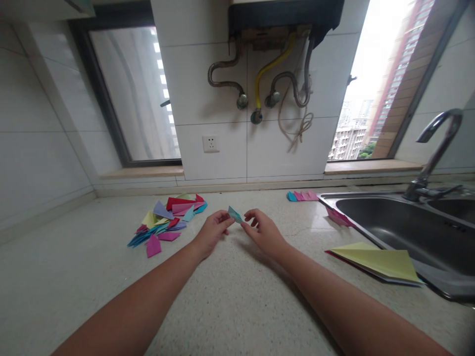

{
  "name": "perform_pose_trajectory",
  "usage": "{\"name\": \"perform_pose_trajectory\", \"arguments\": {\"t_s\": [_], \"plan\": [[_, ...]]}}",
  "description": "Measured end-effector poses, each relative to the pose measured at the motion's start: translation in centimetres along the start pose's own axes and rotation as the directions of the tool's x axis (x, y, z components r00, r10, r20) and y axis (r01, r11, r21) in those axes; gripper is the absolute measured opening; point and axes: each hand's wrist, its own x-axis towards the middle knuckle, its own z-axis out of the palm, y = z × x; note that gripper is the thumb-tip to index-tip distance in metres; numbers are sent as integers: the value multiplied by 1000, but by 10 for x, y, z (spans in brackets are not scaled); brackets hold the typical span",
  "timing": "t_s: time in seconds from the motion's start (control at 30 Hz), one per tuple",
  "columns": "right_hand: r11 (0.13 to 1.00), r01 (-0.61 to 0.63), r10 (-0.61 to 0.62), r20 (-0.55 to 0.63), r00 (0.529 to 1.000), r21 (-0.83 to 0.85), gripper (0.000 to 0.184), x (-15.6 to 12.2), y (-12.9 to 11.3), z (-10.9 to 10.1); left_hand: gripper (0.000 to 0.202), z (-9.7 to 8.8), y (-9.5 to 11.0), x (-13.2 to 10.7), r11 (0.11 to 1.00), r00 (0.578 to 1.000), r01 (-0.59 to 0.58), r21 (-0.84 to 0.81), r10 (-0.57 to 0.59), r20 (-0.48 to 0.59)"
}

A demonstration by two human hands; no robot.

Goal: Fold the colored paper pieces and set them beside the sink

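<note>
A small light-blue folded paper piece (234, 214) is held just above the counter, between the thumb and fingers of my left hand (214, 228). My right hand (262, 230) is close beside it, thumb tip touching the paper's lower right corner. The fingers of that hand are curved and stand apart from the thumb. To the left lies a loose pile of folded paper pieces (162, 217) in blue, purple, pink, red and yellow. One magenta folded piece (153, 246) rests at the pile's front edge.
A row of small pink and blue folded papers (302, 196) lies near the wall. Larger yellow folded paper (374, 259) sits on the right, against the steel sink (386, 232). A magenta folded piece (338, 217) lies by the sink rim. The faucet (432, 158) rises behind.
</note>
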Motion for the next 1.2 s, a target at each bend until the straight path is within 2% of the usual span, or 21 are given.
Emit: {"name": "perform_pose_trajectory", "arguments": {"t_s": [0.1, 0.27, 0.43, 0.53, 0.73, 0.93, 1.1, 1.2], "plan": [[998, 17, -17, -4, 1000, 57, 23, 1, -2, 0, 23, 2, 0, -1, 1000, 999, -4, 18, 3, 43], [996, 38, -37, -17, 999, 76, 10, 0, -8, 1, 22, 4, 0, -3, 998, 996, -23, 58, 18, 86], [981, -54, 54, 3, 999, 189, 14, -1, -7, 4, 23, 4, 0, -3, 998, 998, 10, 63, -15, 68], [942, -116, 105, 53, 993, 313, 16, 1, -5, 5, 24, 4, 1, -4, 997, 996, 43, 58, -48, 80], [880, -166, 117, 137, 984, 444, 19, 5, 2, 6, 28, 6, 4, -7, 996, 989, 82, 28, -85, 118], [717, -296, 137, 289, 947, 631, 23, 3, 4, 6, 29, 5, 4, -8, 995, 982, 104, 9, -104, 159], [640, -398, 204, 353, 913, 658, 26, 2, 4, 6, 27, 3, 2, -8, 991, 976, 129, 32, -133, 172], [660, -401, 204, 362, 909, 635, 26, 2, 4, 4, 28, 3, 2, -7, 990, 973, 135, 33, -138, 186]]}}
